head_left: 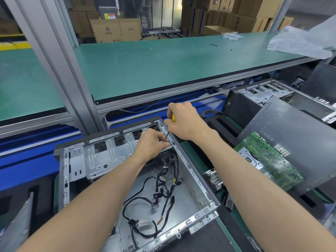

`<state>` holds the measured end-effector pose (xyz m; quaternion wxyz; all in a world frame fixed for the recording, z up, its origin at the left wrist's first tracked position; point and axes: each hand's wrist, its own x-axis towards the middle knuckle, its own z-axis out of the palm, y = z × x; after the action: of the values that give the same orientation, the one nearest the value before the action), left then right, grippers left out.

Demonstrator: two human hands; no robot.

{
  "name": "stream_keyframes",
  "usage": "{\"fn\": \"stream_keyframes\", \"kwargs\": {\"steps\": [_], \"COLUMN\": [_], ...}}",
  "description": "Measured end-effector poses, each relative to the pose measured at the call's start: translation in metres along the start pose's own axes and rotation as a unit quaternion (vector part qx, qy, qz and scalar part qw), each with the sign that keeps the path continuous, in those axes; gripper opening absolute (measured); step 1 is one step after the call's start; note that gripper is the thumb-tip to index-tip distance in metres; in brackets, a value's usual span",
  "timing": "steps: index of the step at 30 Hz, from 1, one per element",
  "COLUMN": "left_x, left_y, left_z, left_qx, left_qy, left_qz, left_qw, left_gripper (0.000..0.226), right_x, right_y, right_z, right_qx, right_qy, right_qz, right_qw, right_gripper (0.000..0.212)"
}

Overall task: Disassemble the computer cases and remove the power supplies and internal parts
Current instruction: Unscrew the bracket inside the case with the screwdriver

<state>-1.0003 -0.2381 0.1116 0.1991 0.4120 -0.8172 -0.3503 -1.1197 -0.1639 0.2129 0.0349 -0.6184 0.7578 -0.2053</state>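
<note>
An open computer case (127,170) lies on its side low down in front of the person, with its side cover off so you can see right in. Both hands are at the far right corner of the case. The right hand (183,122) is curled tight round the yellow handle of a screwdriver (169,130), and the thin dark shaft points down and left to the metal rail on the case's right edge. The left hand (151,142) rests on the metal frame there, with its fingers bent and pinching near the tip of the screwdriver. I cannot tell if it holds a screw. Inside the case a bunch of black cables (160,190) lies loose on the bare metal floor, some with small plugs on the ends. A grey metal drive cage (98,157) sits in the far left part of the case. To the right, just beside the case, a green circuit board (269,160) lies flat with a dark grey panel (294,142) partly over it, and a silver finned heat sink (214,177) sits between the board and the case. Farther right another opened case (260,95) stands. Above it all runs a long green table (163,66), with a clear plastic bag (301,42) at its far right end. Brown cardboard boxes (114,30) are stacked behind.
</note>
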Motion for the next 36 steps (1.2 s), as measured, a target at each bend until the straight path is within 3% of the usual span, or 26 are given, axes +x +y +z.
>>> {"fn": "stream_keyframes", "kwargs": {"steps": [9, 13, 15, 19, 23, 25, 28, 32, 36], "left_x": [0.001, -0.006, -0.012, -0.022, -0.035, -0.042, -0.050, -0.065, -0.079], "left_y": [-0.004, -0.006, -0.006, 0.001, 0.004, 0.004, 0.007, 0.011, 0.017], "left_z": [-0.004, -0.011, -0.015, -0.017, -0.014, -0.013, -0.008, 0.001, 0.007], "left_qx": [-0.048, -0.187, -0.299, -0.521, -0.646, -0.673, -0.669, -0.636, -0.624], "left_qy": [0.023, 0.033, 0.027, 0.005, -0.016, -0.025, -0.039, -0.040, 0.014], "left_qz": [-0.043, -0.094, -0.117, -0.167, -0.216, -0.229, -0.254, -0.261, -0.240], "left_qw": [0.998, 0.977, 0.947, 0.837, 0.732, 0.703, 0.697, 0.725, 0.743], "left_gripper": [0.015, 0.021, 0.026, 0.034, 0.044, 0.049, 0.051, 0.036, 0.029], "right_x": [-0.010, -0.016, -0.019, -0.024, -0.031, -0.035, -0.043, -0.060, -0.084], "right_y": [0.004, 0.007, 0.008, 0.009, 0.006, 0.005, 0.003, -0.001, -0.004], "right_z": [-0.009, -0.003, 0.002, 0.011, 0.016, 0.017, 0.017, 0.017, 0.021], "right_qx": [0.008, 0.027, 0.033, 0.049, 0.063, 0.070, 0.080, 0.120, 0.210], "right_qy": [0.049, 0.050, 0.057, 0.085, 0.108, 0.119, 0.126, 0.123, 0.098], "right_qz": [0.046, 0.072, 0.078, 0.077, 0.075, 0.078, 0.076, 0.081, 0.092], "right_qw": [0.998, 0.996, 0.995, 0.992, 0.989, 0.987, 0.986, 0.982, 0.968], "right_gripper": [0.010, 0.013, 0.015, 0.018, 0.022, 0.024, 0.026, 0.027, 0.021]}}
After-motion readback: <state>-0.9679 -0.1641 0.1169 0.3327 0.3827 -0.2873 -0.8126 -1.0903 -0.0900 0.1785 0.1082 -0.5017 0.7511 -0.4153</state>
